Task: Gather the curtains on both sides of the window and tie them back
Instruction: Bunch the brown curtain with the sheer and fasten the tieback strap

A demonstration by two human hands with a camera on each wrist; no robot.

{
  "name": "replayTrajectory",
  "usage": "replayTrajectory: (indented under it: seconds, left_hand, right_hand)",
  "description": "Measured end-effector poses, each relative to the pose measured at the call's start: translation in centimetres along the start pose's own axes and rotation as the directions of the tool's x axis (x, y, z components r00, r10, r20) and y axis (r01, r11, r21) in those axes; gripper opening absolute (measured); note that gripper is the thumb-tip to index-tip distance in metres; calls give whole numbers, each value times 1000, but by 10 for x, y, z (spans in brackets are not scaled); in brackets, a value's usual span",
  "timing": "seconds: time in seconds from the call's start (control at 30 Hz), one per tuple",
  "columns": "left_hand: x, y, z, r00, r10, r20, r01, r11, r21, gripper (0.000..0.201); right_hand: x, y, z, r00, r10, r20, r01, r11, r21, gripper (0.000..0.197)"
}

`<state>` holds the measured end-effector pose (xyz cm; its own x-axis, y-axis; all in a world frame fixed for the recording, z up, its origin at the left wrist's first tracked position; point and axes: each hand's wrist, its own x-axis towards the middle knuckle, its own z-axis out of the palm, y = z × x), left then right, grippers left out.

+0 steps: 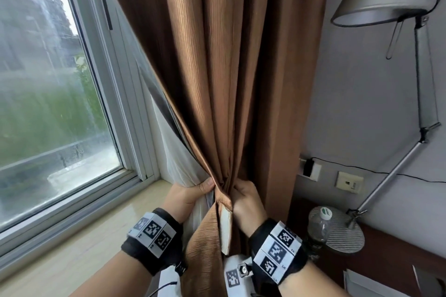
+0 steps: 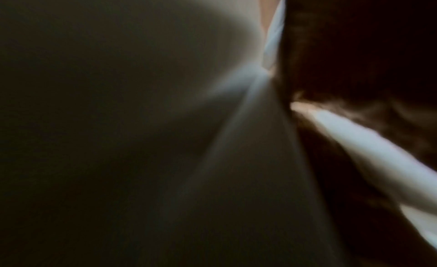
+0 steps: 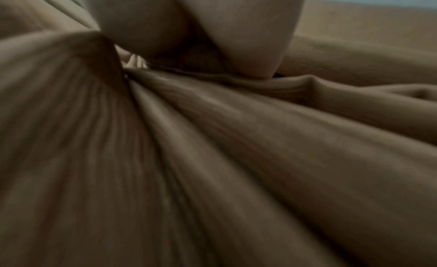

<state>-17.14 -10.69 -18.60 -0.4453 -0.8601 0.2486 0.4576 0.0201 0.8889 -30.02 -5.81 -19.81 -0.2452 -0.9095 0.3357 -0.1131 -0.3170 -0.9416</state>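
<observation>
While clenching the curtain (image 1: 229,79) with left hand (image 1: 183,196) and right hand (image 1: 246,200) fingers (image 1: 242,188), could easily spill folds loosening for the tieback (image 1: 225,226).

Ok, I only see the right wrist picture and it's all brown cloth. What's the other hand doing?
Observer: The left hand grips the gathered brown curtain from the window side, with the white sheer curtain under it.
Operator: Is it tied yet?
Observer: Not that I can see. A brown strip with a white back hangs loose between the hands.
Operator: What's next to me?
Observer: A plastic bottle stands right of the right hand, by a lamp base.
</observation>
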Motion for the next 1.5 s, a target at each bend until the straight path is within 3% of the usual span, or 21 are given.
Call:
replayTrajectory:
  seconds: [0.07,0.13,0.23,0.3,0.37,0.43,0.5,0.57,0.6,0.67,0.7,0.73,0.8,0.87,0.93,1.03,1.13,1.23,1.37,1.5]
  left_hand:
    - [0,-1,1,1000,6,-19,-5,1000,22,57]
    - [2,-2,-1,1000,-2,-14,2,999,39,62]
    - [0,0,-1,999,-13,53,11,1000,27,64]
    - [-1,1,1,995,-1,95,-3,999,33,54]
    - [-2,4,3,996,24,91,-26,999,19,30]
    - [-3,4,6,996,4,88,-4,1000,6,33]
    - [-6,5,10,996,-18,83,17,1000,12,31]
    - [-6,3,12,996,-27,80,26,1000,12,36]
    - [-5,2,12,996,-42,75,41,999,16,43]
    - [-6,3,12,998,-43,48,43,999,10,36]
    - [-7,4,12,998,-45,43,45,999,6,33]
    - [-7,4,12,998,-45,51,45,999,1,37]
    - [-8,4,13,997,-44,60,43,999,12,65]
    - [-10,3,16,998,-39,41,38,999,31,80]
    - [-11,2,18,999,-29,43,28,999,31,79]
    - [-15,7,20,996,-28,84,25,999,29,81]
    - [-18,12,18,994,-19,107,16,1000,25,75]
    - [-20,16,16,993,-2,119,0,1000,21,62]
    - [-17,16,11,994,-6,108,3,1000,22,60]
    - [-12,14,10,996,-27,84,27,1000,7,69]
  right_hand:
    - [-4,-6,1,996,80,37,-85,980,182,28]
    - [-8,-12,-2,992,112,65,-126,949,288,26]
    - [-9,-10,-7,976,200,91,-220,883,414,37]
    - [-8,-6,-10,969,218,116,-246,895,373,47]
    - [-8,-8,-13,968,207,142,-242,918,314,48]
    - [-9,-11,-19,972,186,146,-215,951,223,51]
    - [-11,-14,-27,994,98,43,-101,992,80,59]
    - [-14,-11,-38,985,-79,-150,62,991,-118,59]
    - [-13,-8,-47,937,-179,-299,111,967,-231,49]
    - [-10,0,-64,771,-302,-560,104,928,-358,27]
    - [-7,2,-72,716,-314,-623,68,920,-387,39]
    - [-3,6,-78,713,-296,-635,17,913,-407,56]
    - [7,11,-85,793,-216,-569,-68,898,-435,70]
    - [17,16,-86,838,-246,-487,-43,859,-509,47]
    - [25,19,-86,818,-298,-492,-26,835,-549,23]
    - [36,20,-88,797,-297,-526,-37,846,-532,13]
    - [46,21,-88,860,-184,-475,-62,888,-456,17]
    - [47,23,-80,890,-123,-440,-23,949,-313,14]
    - [13,16,-53,961,-128,-244,79,977,-200,20]
    - [-13,0,-30,984,-139,-112,129,987,-92,24]
